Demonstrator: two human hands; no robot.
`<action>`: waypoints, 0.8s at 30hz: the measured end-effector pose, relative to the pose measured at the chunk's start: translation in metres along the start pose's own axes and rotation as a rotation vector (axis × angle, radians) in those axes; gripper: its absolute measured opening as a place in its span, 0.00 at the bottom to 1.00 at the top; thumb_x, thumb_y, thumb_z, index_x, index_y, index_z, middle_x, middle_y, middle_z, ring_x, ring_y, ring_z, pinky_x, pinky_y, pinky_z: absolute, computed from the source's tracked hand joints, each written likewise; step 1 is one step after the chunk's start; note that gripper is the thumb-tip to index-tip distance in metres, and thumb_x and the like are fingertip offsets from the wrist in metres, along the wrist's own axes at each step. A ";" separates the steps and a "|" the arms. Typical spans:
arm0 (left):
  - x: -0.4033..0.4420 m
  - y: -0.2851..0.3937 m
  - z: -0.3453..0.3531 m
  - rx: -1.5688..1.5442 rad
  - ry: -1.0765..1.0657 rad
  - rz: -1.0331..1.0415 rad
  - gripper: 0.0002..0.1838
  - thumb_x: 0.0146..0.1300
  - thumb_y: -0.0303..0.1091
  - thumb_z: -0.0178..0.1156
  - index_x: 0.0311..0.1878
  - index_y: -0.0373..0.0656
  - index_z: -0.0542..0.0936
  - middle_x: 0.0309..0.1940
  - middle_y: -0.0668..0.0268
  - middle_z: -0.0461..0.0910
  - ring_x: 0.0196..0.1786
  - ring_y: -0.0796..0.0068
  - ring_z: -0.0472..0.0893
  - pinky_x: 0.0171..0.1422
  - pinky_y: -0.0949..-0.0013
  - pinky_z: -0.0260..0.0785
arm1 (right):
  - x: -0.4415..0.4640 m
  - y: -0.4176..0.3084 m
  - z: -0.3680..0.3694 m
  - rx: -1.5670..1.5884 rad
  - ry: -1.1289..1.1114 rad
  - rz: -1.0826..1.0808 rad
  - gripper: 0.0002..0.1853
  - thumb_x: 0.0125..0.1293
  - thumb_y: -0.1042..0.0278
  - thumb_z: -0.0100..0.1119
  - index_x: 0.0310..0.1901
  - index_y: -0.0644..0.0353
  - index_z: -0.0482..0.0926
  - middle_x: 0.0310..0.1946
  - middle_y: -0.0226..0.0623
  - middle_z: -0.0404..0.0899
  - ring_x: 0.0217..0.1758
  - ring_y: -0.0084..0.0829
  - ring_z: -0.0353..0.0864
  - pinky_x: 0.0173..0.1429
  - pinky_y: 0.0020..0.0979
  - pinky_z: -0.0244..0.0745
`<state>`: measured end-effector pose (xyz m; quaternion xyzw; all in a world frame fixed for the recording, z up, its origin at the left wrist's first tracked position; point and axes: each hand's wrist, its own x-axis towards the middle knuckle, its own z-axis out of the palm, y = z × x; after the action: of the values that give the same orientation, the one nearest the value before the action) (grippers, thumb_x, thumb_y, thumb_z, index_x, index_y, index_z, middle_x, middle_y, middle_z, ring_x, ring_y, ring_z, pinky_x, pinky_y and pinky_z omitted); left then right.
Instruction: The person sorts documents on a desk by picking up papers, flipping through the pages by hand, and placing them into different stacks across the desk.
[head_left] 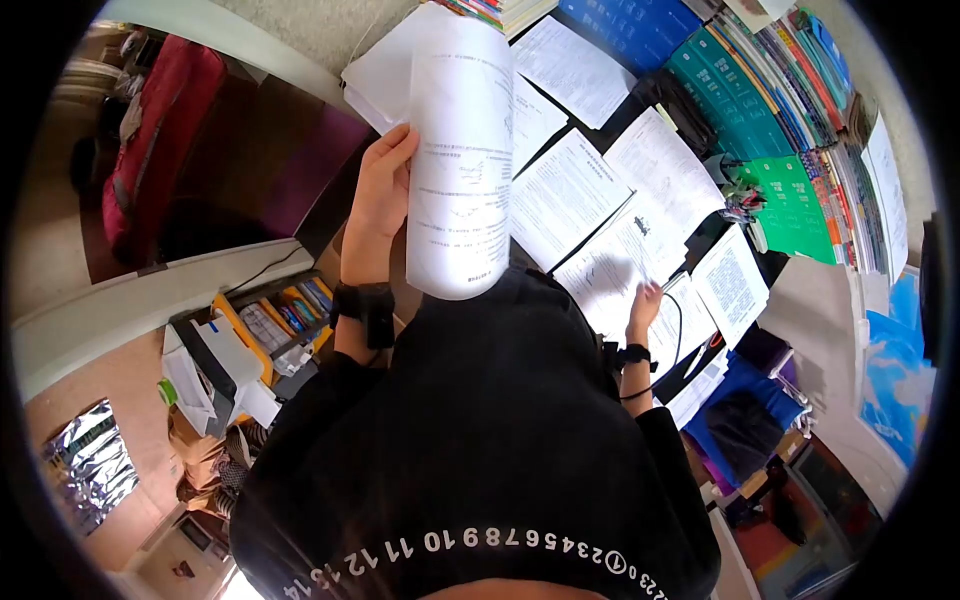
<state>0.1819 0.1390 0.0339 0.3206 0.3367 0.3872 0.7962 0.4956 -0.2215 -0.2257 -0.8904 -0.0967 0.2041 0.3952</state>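
Books (pixel 795 205) stand beyond overlapping printed pages (pixel 572 190), one curled printout (pixel 460 165) raised.
Left hand (pixel 383 185) pinches the printout's left edge before the torso; right hand (pixel 644 308) rests by a page, grip unclear. Apparently mid page-handling; setting the printout down calls for uncurling it.

Row of books (pixel 780 85), blue poster (pixel 892 355).

From a single head-worn camera, a wide, round-edged view faces forward and down, looking past the wearer's near black top (pixel 490 420) to the left hand (pixel 381 185), right hand (pixel 645 306) and papers (pixel 570 190) beyond.
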 end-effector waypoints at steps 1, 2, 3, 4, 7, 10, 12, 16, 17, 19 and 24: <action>-0.001 0.001 0.006 -0.011 -0.003 -0.012 0.12 0.66 0.31 0.52 0.47 0.33 0.75 0.42 0.64 0.80 0.42 0.77 0.79 0.49 0.78 0.70 | -0.002 -0.041 -0.002 0.186 -0.199 0.037 0.21 0.64 0.60 0.55 0.55 0.63 0.69 0.48 0.46 0.76 0.52 0.38 0.75 0.56 0.36 0.69; -0.002 0.001 0.013 -0.014 -0.032 -0.023 0.12 0.66 0.31 0.52 0.47 0.33 0.75 0.42 0.64 0.80 0.43 0.78 0.79 0.49 0.78 0.69 | -0.006 -0.087 -0.004 0.372 -0.397 0.076 0.20 0.65 0.59 0.55 0.54 0.62 0.71 0.49 0.43 0.76 0.52 0.35 0.75 0.56 0.35 0.69; -0.004 0.002 0.020 -0.018 -0.061 -0.033 0.12 0.66 0.31 0.52 0.47 0.33 0.75 0.41 0.65 0.80 0.43 0.78 0.78 0.49 0.78 0.69 | -0.015 -0.136 -0.004 0.400 -0.483 0.024 0.20 0.66 0.58 0.54 0.54 0.61 0.71 0.50 0.42 0.75 0.54 0.34 0.74 0.57 0.35 0.68; -0.005 0.004 0.028 -0.022 -0.088 -0.041 0.12 0.66 0.31 0.52 0.47 0.33 0.75 0.41 0.65 0.79 0.44 0.78 0.78 0.49 0.78 0.69 | -0.023 -0.183 -0.003 0.427 -0.569 -0.029 0.20 0.66 0.57 0.54 0.55 0.60 0.71 0.52 0.41 0.74 0.56 0.33 0.73 0.58 0.34 0.68; 0.003 0.011 0.044 0.250 -0.158 -0.057 0.12 0.65 0.32 0.53 0.45 0.34 0.76 0.37 0.70 0.78 0.41 0.82 0.75 0.47 0.78 0.66 | -0.024 -0.281 -0.004 0.315 -0.442 -0.574 0.26 0.67 0.53 0.51 0.61 0.59 0.66 0.55 0.43 0.72 0.60 0.34 0.69 0.62 0.35 0.64; 0.031 0.030 0.034 0.914 -0.508 0.136 0.13 0.67 0.34 0.50 0.46 0.35 0.77 0.33 0.67 0.77 0.37 0.81 0.75 0.44 0.78 0.67 | -0.015 -0.365 -0.025 0.432 -0.414 -0.899 0.30 0.66 0.49 0.50 0.64 0.60 0.62 0.56 0.43 0.72 0.60 0.34 0.70 0.64 0.34 0.62; 0.045 0.043 0.043 1.147 -0.692 0.359 0.14 0.68 0.36 0.50 0.46 0.36 0.77 0.31 0.66 0.76 0.35 0.82 0.74 0.42 0.79 0.67 | -0.014 -0.404 -0.035 0.387 -0.680 -0.884 0.32 0.65 0.49 0.52 0.64 0.61 0.62 0.54 0.43 0.74 0.57 0.33 0.72 0.63 0.32 0.63; 0.044 0.065 0.080 1.240 -0.764 0.426 0.10 0.60 0.31 0.54 0.35 0.32 0.77 0.27 0.51 0.79 0.29 0.63 0.78 0.36 0.64 0.67 | -0.003 -0.402 -0.014 0.147 -0.823 -0.659 0.28 0.60 0.60 0.62 0.56 0.71 0.69 0.49 0.41 0.77 0.50 0.27 0.75 0.56 0.29 0.67; 0.042 0.070 0.083 1.278 -0.753 0.469 0.10 0.60 0.31 0.54 0.34 0.31 0.77 0.25 0.52 0.78 0.28 0.64 0.77 0.36 0.64 0.67 | -0.012 -0.400 -0.006 0.199 -0.833 -0.613 0.27 0.59 0.62 0.63 0.55 0.73 0.70 0.47 0.41 0.77 0.49 0.28 0.75 0.56 0.29 0.68; 0.039 0.077 0.075 1.299 -0.686 0.574 0.11 0.61 0.32 0.54 0.32 0.30 0.76 0.24 0.53 0.77 0.27 0.66 0.76 0.35 0.65 0.66 | -0.036 -0.396 0.009 0.255 -0.800 -0.517 0.23 0.57 0.69 0.65 0.50 0.75 0.72 0.45 0.41 0.78 0.46 0.28 0.76 0.54 0.27 0.68; 0.032 0.108 0.022 1.194 -0.560 0.677 0.15 0.63 0.36 0.54 0.31 0.31 0.77 0.23 0.53 0.77 0.27 0.68 0.75 0.37 0.66 0.67 | -0.057 -0.376 0.034 0.573 -0.657 -0.449 0.16 0.59 0.77 0.60 0.48 0.73 0.73 0.42 0.38 0.78 0.42 0.24 0.78 0.49 0.22 0.72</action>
<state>0.1712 0.2132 0.1209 0.8721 0.1570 0.2660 0.3795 0.4247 0.0335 0.0493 -0.5914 -0.3460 0.4025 0.6071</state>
